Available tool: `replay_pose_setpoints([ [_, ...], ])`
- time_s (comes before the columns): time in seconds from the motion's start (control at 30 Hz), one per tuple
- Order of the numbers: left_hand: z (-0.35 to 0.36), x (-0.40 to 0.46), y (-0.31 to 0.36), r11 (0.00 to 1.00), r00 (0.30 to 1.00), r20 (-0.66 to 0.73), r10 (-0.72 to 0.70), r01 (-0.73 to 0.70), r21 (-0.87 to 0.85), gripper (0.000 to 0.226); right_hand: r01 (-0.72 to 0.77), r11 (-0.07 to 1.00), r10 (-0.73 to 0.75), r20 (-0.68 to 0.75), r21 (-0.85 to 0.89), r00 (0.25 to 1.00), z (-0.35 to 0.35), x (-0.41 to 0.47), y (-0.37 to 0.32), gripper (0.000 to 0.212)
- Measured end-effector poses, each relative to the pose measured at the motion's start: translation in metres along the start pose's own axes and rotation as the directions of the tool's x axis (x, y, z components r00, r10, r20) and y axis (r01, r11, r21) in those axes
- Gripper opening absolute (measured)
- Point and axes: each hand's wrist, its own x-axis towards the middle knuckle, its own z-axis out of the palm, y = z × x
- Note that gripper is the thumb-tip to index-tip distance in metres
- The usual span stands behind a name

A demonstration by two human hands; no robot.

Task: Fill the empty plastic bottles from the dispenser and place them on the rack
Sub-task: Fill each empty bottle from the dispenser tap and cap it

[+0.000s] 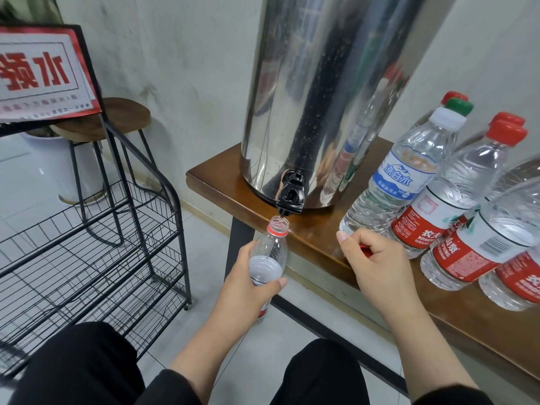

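Bottle [268, 260], uncapped and partly filled, is gripped around its middle by the left hand [248, 285], with its long axis near upright and its mouth tipped slightly toward 1 o'clock. The mouth sits directly beneath the black tap [290, 197], just apart from it, and a thin stream is seen entering. The right hand [377, 258] is rested on the worktop [222, 176] edge at 3 o'clock of the bottle, closed around a red cap [365, 249]. Judged from this, capping would come next. The rack [96, 252] lies at 9 o'clock, nearer the left hand. Beyond, the dispenser [321, 92] stands on the worktop.
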Motion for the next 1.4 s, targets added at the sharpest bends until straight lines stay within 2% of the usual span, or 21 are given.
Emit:
replay_pose_setpoints([
  [1.4, 0.0015, 0.0010, 0.0004, 1.000, 1.000, 0.004, -0.015, 0.015, 0.008, 0.075, 0.011, 1.000, -0.011, -0.003, 0.010, 1.000, 0.0004, -0.0002, 0.0034, 0.043],
])
